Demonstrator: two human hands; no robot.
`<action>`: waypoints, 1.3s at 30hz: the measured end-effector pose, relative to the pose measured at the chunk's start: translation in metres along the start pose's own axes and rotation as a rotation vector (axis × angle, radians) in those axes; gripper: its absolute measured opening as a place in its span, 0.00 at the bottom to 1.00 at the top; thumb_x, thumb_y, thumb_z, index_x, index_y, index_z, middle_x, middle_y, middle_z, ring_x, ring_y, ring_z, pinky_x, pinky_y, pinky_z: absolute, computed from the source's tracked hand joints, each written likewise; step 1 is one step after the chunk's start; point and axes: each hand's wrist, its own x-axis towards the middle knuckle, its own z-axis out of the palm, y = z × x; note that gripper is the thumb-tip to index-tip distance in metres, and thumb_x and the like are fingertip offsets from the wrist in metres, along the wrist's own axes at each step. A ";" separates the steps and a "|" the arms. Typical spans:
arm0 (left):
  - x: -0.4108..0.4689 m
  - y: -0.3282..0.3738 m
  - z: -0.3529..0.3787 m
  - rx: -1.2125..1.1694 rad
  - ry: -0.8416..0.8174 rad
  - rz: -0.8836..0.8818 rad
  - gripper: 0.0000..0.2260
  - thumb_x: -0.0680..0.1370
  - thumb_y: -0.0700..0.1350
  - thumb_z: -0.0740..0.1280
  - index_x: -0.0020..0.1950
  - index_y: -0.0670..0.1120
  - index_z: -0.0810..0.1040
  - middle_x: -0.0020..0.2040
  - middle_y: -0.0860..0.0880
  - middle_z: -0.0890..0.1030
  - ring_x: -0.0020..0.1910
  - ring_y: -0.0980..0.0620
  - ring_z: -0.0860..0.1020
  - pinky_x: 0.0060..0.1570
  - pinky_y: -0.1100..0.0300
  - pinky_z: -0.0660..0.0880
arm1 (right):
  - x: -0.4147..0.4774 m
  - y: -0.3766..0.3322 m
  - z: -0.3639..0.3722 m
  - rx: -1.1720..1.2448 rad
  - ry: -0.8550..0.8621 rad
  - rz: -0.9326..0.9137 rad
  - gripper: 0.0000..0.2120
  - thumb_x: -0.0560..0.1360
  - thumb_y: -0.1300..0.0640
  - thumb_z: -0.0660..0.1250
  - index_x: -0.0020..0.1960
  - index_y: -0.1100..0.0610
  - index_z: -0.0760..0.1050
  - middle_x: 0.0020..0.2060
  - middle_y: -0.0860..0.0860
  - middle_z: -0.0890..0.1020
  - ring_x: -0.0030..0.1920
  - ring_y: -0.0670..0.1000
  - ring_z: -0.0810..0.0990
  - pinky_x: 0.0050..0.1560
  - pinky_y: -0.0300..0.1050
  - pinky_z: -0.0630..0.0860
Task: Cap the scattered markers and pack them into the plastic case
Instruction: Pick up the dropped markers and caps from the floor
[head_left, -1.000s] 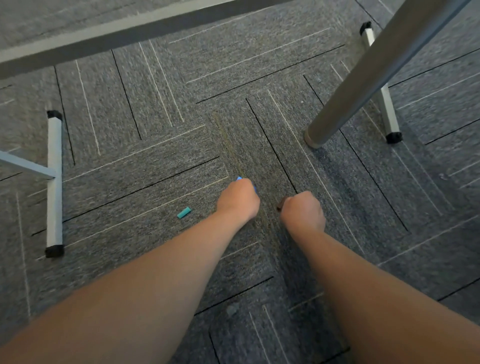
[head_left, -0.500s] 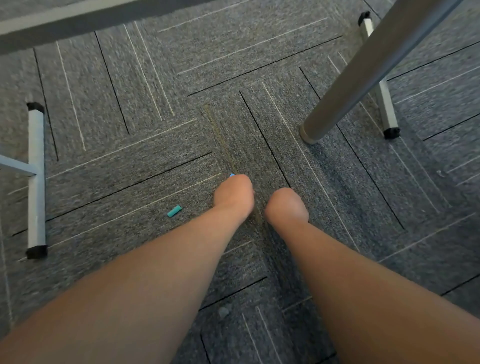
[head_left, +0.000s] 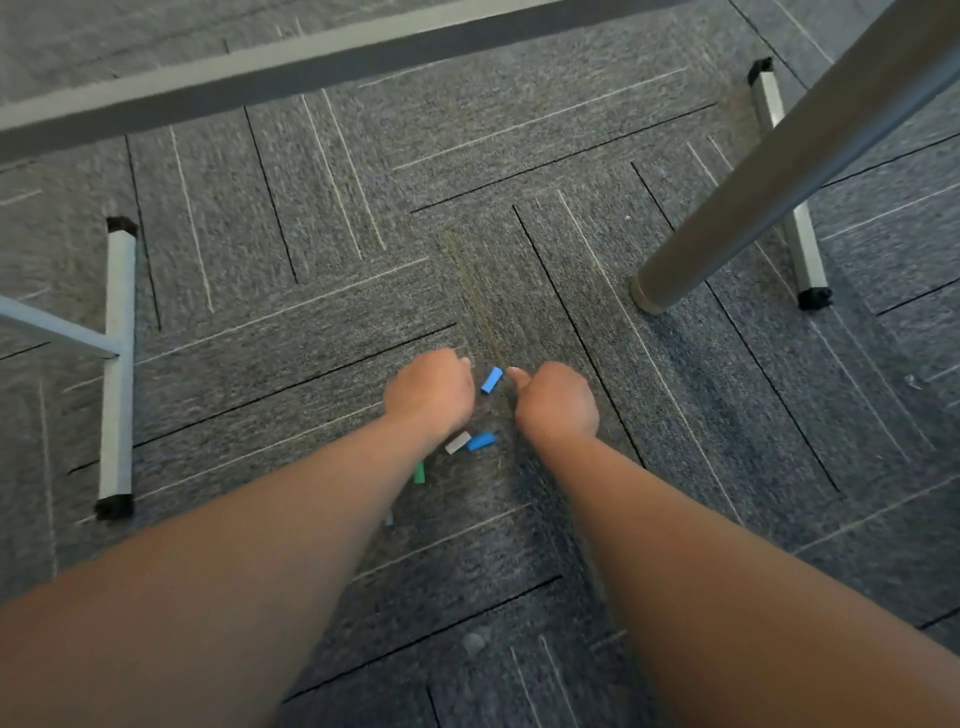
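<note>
A person's two bare forearms reach forward and down over grey carpet tiles (head_left: 519, 156) patterned with thin black and pale lines, both hands low over the floor and seen from behind the knuckles. The left hand (head_left: 430, 392) is curled into a loose fist, fingers drawn together and tucked under; whether anything lies inside it cannot be told from this angle. The right hand (head_left: 556, 402) is likewise curled, its thumb (head_left: 517, 375) sticking out toward the left hand, and what it may hold is hidden as well. Several short marker caps lie scattered on the carpet around the hands: a blue cap (head_left: 491, 380) rests tilted in the gap between the two hands, just beside the right thumb; a second blue cap (head_left: 481, 442) lies nearer the camera between the wrists, with a white cap (head_left: 458, 442) touching or just beside its left end; a green cap (head_left: 419, 473) shows partly from under the left forearm; and a small pale piece (head_left: 388, 518), too blurred to identify, peeks out beside the same forearm. No marker bodies or plastic case can be made out. A round metal table leg (head_left: 779, 171) slants down to the carpet at right, well apart from the hands, with a square white frame foot (head_left: 789, 192) capped in black behind it. Another white frame foot (head_left: 117, 364) lies at left, and a grey crossbar (head_left: 311, 73) runs across the top.
</note>
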 end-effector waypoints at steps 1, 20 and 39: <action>0.002 -0.005 -0.005 0.009 -0.009 -0.011 0.16 0.84 0.50 0.53 0.54 0.42 0.77 0.56 0.40 0.80 0.53 0.39 0.78 0.45 0.53 0.70 | 0.002 -0.007 0.003 -0.003 -0.011 0.001 0.22 0.82 0.41 0.59 0.57 0.61 0.77 0.52 0.57 0.83 0.51 0.58 0.82 0.42 0.49 0.74; -0.016 -0.079 0.011 0.171 -0.052 0.086 0.13 0.80 0.36 0.64 0.62 0.44 0.65 0.55 0.41 0.73 0.47 0.43 0.76 0.39 0.54 0.68 | -0.004 -0.051 0.027 -0.488 -0.230 -0.205 0.15 0.79 0.66 0.61 0.65 0.67 0.71 0.58 0.60 0.76 0.50 0.58 0.80 0.48 0.51 0.78; -0.042 -0.104 0.016 0.172 -0.054 0.056 0.09 0.79 0.35 0.62 0.58 0.43 0.69 0.47 0.47 0.67 0.36 0.54 0.69 0.35 0.57 0.66 | -0.034 -0.008 0.014 -0.373 -0.143 -0.293 0.10 0.81 0.51 0.61 0.59 0.55 0.67 0.46 0.54 0.81 0.44 0.56 0.80 0.39 0.50 0.77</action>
